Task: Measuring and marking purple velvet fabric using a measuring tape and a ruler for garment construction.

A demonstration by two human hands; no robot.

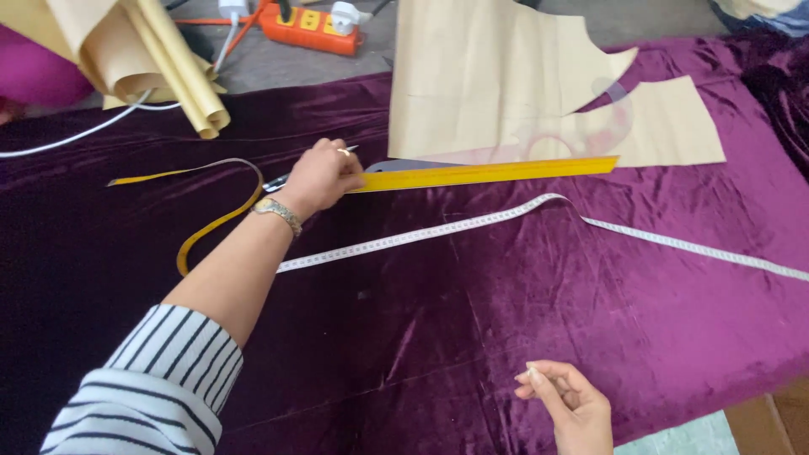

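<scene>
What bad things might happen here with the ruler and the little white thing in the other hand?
The left hand presses only one end of the long yellow ruler, so its far end might swing on the soft purple velvet and spoil a straight line. The ruler also lies against the paper pattern pieces and might nudge them. The right hand pinches a small white piece, maybe chalk; it might smudge the cloth.

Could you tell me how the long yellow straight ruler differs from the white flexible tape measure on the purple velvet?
The yellow ruler is rigid, straight and broad, with the left hand on its end. The white tape measure is thin, limp and bent, untouched. Both lie flat on the purple velvet.
</scene>
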